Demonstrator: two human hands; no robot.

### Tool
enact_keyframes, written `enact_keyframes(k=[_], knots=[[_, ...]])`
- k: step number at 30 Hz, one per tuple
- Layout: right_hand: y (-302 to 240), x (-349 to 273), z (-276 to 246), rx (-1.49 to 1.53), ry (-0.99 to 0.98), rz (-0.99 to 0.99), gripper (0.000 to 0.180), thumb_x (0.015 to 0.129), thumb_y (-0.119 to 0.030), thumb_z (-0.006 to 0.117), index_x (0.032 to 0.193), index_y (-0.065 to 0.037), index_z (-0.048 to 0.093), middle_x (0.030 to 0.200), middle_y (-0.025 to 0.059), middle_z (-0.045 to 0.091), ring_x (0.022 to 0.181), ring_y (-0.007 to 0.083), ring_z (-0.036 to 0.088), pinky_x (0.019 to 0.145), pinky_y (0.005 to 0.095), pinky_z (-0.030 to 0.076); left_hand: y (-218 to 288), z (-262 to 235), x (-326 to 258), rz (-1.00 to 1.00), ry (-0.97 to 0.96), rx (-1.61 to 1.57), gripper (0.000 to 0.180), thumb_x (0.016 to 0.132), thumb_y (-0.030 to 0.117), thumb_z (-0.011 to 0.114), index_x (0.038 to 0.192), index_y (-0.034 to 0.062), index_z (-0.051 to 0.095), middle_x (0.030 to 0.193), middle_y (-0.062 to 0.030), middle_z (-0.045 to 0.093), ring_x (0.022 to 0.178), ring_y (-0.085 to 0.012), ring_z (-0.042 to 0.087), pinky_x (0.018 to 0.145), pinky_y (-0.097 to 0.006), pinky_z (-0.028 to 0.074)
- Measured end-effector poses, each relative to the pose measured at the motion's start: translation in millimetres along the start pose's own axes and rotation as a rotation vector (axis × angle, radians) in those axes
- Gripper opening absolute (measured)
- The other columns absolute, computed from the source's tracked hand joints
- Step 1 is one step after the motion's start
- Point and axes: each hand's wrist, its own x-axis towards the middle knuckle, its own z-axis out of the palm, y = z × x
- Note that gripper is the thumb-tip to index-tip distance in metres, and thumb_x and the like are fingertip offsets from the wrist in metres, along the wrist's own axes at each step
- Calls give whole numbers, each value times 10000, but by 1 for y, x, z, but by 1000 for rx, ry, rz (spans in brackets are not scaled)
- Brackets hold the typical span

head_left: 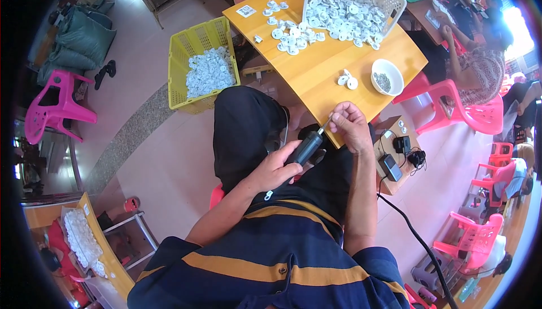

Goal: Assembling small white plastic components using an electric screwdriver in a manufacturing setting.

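Note:
My left hand point(275, 169) is wrapped round a black electric screwdriver point(306, 148), held over my lap with its bit pointing up toward the table's near corner. At the bit's tip, the thumb and fingertips of my right hand point(350, 125) are pinched together; whatever they hold there is too small to make out. Just beyond the right hand, a few white round plastic parts point(348, 80) lie on the wooden table point(316, 91). Beside them stands a white bowl point(397, 77) with small metal pieces, probably screws, in it.
A tipped white basket point(395, 9) spills many white parts across the table's far side. Left of the table, a yellow crate point(176, 77) holds more. A cardboard box point(389, 180) with black adapters and a black cable point(415, 230) is at my right. Pink chairs point(62, 106) and other people surround me.

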Motion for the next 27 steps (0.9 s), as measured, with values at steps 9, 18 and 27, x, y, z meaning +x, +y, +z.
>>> enact_keyframes(k=[9,18,27], knots=[[-12,1,-7,-164,-56,35,101,927,-2,702,990,-27,627,885,46,667,719,120,607,667,247,507,-9,-3,-1,-13,2,203,572,920,68,580,1468,18,425,861,-20,579,671,-104,603,636,-272,515],[-24,-1,-8,-360,-147,97,98,931,-21,711,990,-27,634,881,16,657,764,93,608,690,229,505,0,-1,-1,-131,-105,-276,518,937,85,568,1437,23,452,946,-73,639,691,-115,608,623,-258,537],[-21,-1,1,-161,-166,46,238,939,-22,704,1158,-25,609,935,37,684,772,111,621,711,248,508,2,-3,-1,-74,-155,-347,454,937,128,546,1366,5,463,945,-82,641,663,-121,632,603,-248,524]])
